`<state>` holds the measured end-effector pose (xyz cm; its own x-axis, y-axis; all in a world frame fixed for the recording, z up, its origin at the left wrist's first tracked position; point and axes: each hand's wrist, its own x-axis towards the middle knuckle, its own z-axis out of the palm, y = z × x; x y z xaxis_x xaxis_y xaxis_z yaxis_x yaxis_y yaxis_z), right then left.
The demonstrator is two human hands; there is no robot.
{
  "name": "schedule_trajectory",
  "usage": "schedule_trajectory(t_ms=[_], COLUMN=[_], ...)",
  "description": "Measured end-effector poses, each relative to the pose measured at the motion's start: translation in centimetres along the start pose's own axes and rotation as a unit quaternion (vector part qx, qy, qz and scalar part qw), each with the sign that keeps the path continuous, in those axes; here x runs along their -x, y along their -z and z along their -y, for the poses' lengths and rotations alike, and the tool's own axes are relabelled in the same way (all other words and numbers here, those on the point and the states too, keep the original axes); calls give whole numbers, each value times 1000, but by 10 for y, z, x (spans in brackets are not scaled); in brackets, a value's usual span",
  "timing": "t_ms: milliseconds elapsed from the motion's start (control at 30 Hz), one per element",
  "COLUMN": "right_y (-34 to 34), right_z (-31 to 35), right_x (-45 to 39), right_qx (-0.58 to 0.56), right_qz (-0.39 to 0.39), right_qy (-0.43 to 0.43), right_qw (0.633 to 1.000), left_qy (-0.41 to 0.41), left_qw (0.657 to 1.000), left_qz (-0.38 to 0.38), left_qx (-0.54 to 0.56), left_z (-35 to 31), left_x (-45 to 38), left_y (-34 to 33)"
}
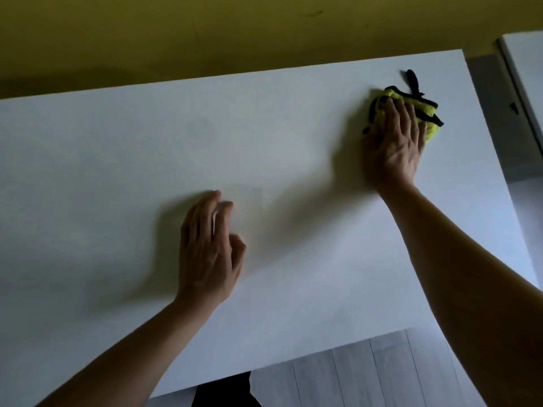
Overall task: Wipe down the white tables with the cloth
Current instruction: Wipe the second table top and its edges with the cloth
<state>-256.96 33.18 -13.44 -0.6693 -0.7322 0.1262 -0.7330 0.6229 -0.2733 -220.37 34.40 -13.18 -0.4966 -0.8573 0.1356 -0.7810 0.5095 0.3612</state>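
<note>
1. Head view looks down at a big white table (117, 171) that fills most of the picture.
2. The right hand (393, 142) lies flat on a yellow cloth (430, 132) with black edges. The fingers are straight and spread, and they press the cloth down on the table. They do not curl round it.
3. The cloth is bunched up. It sits near the far right corner of the table, close to the far edge and close to the right edge, but not over either one. A black loop (412, 80) sticks out from the cloth toward the far edge.
4. The left hand (210, 248) is over the middle of the table, well apart from the cloth. Its fingers are loose and a bit bent, and it holds nothing. I cannot tell if it touches the table.
5. The far edge of the table runs along a yellow wall (205, 30).
6. To the left of the cloth there is a lot of bare white table, all the way to the left side of the picture.
7. The near edge of the table is at the bottom, and a grey plank floor (367, 371) shows below it.
8. Past the right edge there is a gap, then another white surface (526, 63) at the top right corner.
</note>
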Motion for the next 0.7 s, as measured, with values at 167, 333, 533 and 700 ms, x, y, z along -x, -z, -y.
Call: schedule_trajectory(t_ms=[167,333,533,700], right_y=[1,-25,-49,-42], right_z=[2,75,196,141], right_x=[0,26,59,13], right_qx=[-1,-24,-83,-65], right_qz=[-14,-51,83,85], right_qy=[-1,0,317,329], right_qw=[1000,998,941,938], left_qy=[32,56,64,70], left_qw=[999,997,997,997], left_qz=[-25,-31,-22,-8], left_qx=[-33,-40,-29,-38], left_z=[21,31,30,27], left_x=[-81,-108,-110,-113], left_y=[-3,-9,-9,-6])
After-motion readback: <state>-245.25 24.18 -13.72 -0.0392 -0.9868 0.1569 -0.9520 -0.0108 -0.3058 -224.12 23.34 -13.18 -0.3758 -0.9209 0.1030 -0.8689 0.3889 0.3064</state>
